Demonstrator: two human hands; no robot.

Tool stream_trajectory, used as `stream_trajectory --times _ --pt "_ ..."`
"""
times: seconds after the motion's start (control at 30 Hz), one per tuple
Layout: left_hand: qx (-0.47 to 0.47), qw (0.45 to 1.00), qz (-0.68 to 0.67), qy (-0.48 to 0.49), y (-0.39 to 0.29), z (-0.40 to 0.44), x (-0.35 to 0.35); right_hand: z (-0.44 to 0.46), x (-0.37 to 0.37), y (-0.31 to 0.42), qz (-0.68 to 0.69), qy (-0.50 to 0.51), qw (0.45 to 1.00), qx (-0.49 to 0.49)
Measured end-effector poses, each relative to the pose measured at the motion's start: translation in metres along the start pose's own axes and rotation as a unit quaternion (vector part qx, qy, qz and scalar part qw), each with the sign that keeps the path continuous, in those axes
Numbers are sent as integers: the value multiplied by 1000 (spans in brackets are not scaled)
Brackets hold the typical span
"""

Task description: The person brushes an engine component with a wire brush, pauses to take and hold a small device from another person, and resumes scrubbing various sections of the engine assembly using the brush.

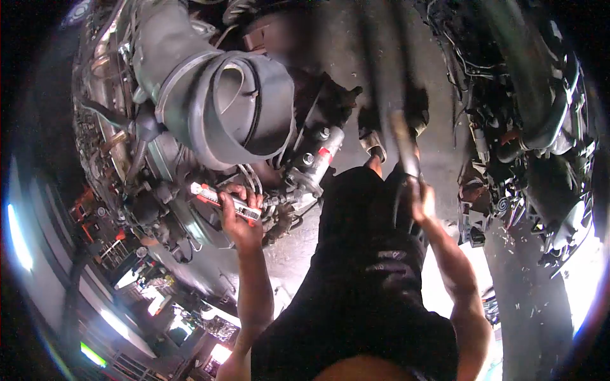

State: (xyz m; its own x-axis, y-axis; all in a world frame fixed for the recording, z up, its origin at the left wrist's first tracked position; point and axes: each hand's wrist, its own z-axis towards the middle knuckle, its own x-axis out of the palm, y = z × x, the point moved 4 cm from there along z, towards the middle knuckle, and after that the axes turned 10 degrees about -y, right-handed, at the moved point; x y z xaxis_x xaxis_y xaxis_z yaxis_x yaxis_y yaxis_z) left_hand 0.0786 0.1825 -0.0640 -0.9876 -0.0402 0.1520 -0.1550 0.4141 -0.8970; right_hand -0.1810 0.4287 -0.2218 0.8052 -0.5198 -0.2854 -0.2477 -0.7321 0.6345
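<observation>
My left hand [240, 209] is closed around a slim, flat white-and-orange object [206, 192] with printed markings. Its kind is hard to make out. That hand is beside the engine assembly, just below a large grey pipe [184, 76] with a wide looped strip [267, 114] at its end. My right hand [420, 200], in front of my right leg, is wrapped around a long blurred tool [401, 143], grey near the hand and tan farther along. Motion blur hides the tool's far end.
A silver cylinder with a red mark [321, 155] juts from the machinery on the left. More engine parts and hoses [540, 159] stand at the right. Dark blurred strips [375, 51] hang across the grey floor [438, 120]. Shelves with parts [121, 241] are at the lower left.
</observation>
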Motion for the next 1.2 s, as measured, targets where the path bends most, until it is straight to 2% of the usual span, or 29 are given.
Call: stream_trajectory --times 0.03,0.07,0.1,0.13,0.17,0.2,0.23,0.27,0.33,0.4,0.47,0.53,0.6,0.63,0.67,0.7,0.73,0.77,0.83,0.9,0.93,1.0,1.07,1.13,1.2 --pt "1 1000 0 -2 -1 -1 3 14 28 10 -45 -31 993 -106" --pt "1 1000 1 -5 -1 -1 5 40 64 10 -94 15 985 -143" --pt "11 1000 -5 5 1 1 0 65 98 22 -86 17 974 -210" --pt "7 1000 0 6 2 0 -2 69 98 74 -79 19 974 -210" --pt "14 1000 4 12 2 0 -4 107 126 65 -60 19 958 -278" --pt "22 1000 7 17 2 0 -3 111 113 112 -4 18 965 -260" --pt "22 1000 11 16 2 -4 -2 121 107 131 -27 39 961 -274" --pt "30 999 17 -18 2 -7 -3 122 97 142 14 -57 941 -334" --pt "46 996 24 -79 5 -7 1 106 58 156 51 -30 982 -177" --pt "57 994 42 -77 8 -10 7 88 30 129 50 -52 988 -138" --pt "101 981 63 -156 6 -12 14 55 2 97 -42 -59 990 -121" --pt "105 981 75 -147 7 -9 15 36 -4 42 -49 -104 963 -243" --pt "97 975 78 -185 10 -6 12 21 -1 14 -97 42 989 -101" --pt "98 973 64 -199 11 -6 14 21 14 14 -104 -21 971 -215" --pt "96 974 68 -193 13 -5 15 32 36 8 -108 -10 974 -200" --pt "142 964 108 -195 12 -5 15 45 57 23 -137 38 979 -145" --pt "190 951 145 -197 10 -6 17 63 82 42 -88 -6 967 -237" --pt "199 942 167 -213 9 -5 18 88 101 57 -122 -27 968 -219" --pt "174 955 128 -201 11 0 17 137 119 93 -129 -50 911 -390" --pt "115 967 77 -213 12 1 14 174 115 112 -111 -37 935 -336" --pt "115 968 75 -208 13 6 13 165 93 129 -110 -43 935 -335" --pt "174 958 142 -177 14 10 4 123 35 154 39 -53 975 -211" --pt "168 960 134 -180 11 8 22 99 -1 135 -54 -70 987 -134" --pt "213 940 147 -225 9 5 38 79 -22 91 -35 -55 986 -156" --pt "203 941 143 -229 13 9 23 49 -35 79 -59 -38 992 -108"
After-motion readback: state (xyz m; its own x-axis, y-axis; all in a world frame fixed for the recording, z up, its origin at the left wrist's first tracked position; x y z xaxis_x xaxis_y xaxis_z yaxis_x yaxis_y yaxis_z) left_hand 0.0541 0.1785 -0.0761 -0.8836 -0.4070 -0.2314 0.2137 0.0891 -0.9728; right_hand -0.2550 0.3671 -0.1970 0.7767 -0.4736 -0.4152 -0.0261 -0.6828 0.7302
